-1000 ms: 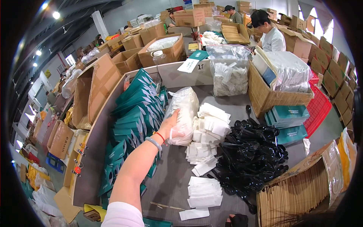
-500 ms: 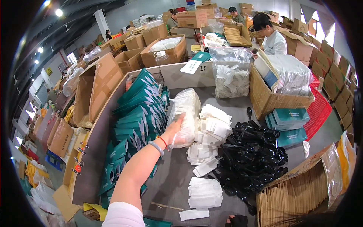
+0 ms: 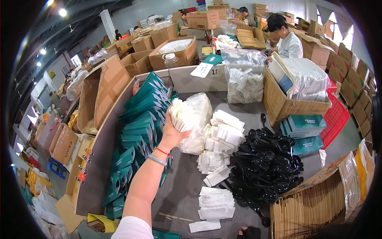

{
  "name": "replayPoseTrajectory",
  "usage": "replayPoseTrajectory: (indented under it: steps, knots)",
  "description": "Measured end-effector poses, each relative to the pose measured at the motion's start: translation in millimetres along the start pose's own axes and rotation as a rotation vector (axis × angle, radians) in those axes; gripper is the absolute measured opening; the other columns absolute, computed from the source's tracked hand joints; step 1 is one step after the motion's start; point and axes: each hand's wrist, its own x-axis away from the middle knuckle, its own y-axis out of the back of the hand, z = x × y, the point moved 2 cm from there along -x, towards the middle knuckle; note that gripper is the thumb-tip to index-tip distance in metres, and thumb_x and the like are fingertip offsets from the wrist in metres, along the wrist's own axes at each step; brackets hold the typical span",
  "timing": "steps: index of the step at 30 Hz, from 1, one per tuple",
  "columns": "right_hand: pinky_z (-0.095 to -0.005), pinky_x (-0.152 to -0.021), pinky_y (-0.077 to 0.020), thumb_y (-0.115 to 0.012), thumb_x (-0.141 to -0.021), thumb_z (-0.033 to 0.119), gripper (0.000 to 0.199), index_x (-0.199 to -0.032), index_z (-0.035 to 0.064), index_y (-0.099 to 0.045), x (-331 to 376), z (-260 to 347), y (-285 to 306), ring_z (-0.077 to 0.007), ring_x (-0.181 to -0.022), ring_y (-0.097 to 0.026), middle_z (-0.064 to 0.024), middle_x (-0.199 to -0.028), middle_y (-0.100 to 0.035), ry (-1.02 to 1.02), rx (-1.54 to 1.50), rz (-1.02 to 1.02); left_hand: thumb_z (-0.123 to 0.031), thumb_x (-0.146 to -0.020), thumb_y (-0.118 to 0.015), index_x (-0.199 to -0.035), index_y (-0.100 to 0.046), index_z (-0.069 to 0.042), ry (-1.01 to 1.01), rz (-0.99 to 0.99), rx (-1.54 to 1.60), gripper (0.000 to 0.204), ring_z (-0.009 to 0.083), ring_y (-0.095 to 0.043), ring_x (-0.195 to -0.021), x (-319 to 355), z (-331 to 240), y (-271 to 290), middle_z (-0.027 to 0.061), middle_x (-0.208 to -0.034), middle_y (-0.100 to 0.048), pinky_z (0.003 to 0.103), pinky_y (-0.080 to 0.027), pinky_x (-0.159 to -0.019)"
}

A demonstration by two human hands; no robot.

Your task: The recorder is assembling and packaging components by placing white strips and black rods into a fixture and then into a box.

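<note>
Left hand [image 3: 172, 133], grip clamped on clear plastic bag [image 3: 193, 119] stuffed with white packets, lifted above grey bench [image 3: 179, 191]. Right hand [image 3: 250, 232] barely visible at bottom edge, grip undeterminable. Nearby: cardboard box [image 3: 286, 105] holding white bagged stacks; loose black spoons [image 3: 264, 167] heaped on bench.

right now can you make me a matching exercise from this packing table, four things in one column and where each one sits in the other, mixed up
Things:
1. clear bag of white packets
2. teal envelopes
3. black plastic spoons
4. brown paper sleeves

Places:
A. heaped on the table right of the loose white packets
B. standing in a carton at the near right corner
C. gripped by the left hand above the table
D. stacked in rows along the left side of the table

Pairs: 1-C, 2-D, 3-A, 4-B
</note>
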Motion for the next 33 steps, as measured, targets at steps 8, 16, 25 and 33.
replayPoseTrajectory:
  steps: [8, 16, 25, 33]
  knots:
    - [-0.0456, -0.09, -0.0443, -0.066, -0.079, 0.018, 0.031, -0.11, 0.0115, -0.064, -2, 6, 6, -0.0337, -0.101, -0.056, -0.0139, -0.106, -0.062, 0.009, 0.027, 0.048, -0.007, -0.064, -0.082, -0.148, -0.021, -0.003, -0.208, -0.233, -0.022, 0.103, 0.024, -0.05, -0.126, -26, -80, 41, 0.0147, -0.136, -0.048, 0.034, -0.04, -0.106]
    - [-0.045, -0.078, -0.045, -0.071, -0.069, 0.012, 0.024, -0.092, 0.0083, -0.064, -20, 27, 26, -0.034, -0.088, -0.057, -0.0119, -0.087, -0.061, -0.063, -0.123, -0.137, -0.007, -0.062, -0.086, -0.145, -0.027, 0.0, -0.437, 0.056, -0.376, 0.102, 0.023, -0.05, -0.125, 35, -158, 65, 0.0146, -0.137, -0.048, 0.037, -0.039, -0.108]
    - [-0.0448, -0.079, -0.0442, -0.069, -0.071, 0.009, 0.022, -0.093, 0.0087, -0.064, -22, 26, 22, -0.0331, -0.088, -0.056, -0.0108, -0.089, -0.06, -0.051, -0.121, -0.139, -0.013, -0.062, -0.086, -0.147, -0.03, -0.007, 0.359, 0.636, -0.025, 0.103, 0.0252, -0.046, -0.13, 193, -53, 38, 0.0154, -0.14, -0.044, 0.038, -0.038, -0.109]
    - [-0.045, -0.079, -0.0437, -0.069, -0.071, 0.009, 0.019, -0.09, 0.0072, -0.063, -21, 33, 25, -0.0337, -0.086, -0.056, -0.0112, -0.086, -0.059, -0.093, -0.071, -0.1, -0.041, -0.059, -0.088, -0.154, -0.019, -0.027, 0.295, 0.805, -0.626, 0.118, 0.0562, -0.013, -0.139, 226, -45, 10, 0.0227, -0.157, -0.014, 0.07, -0.021, -0.106]
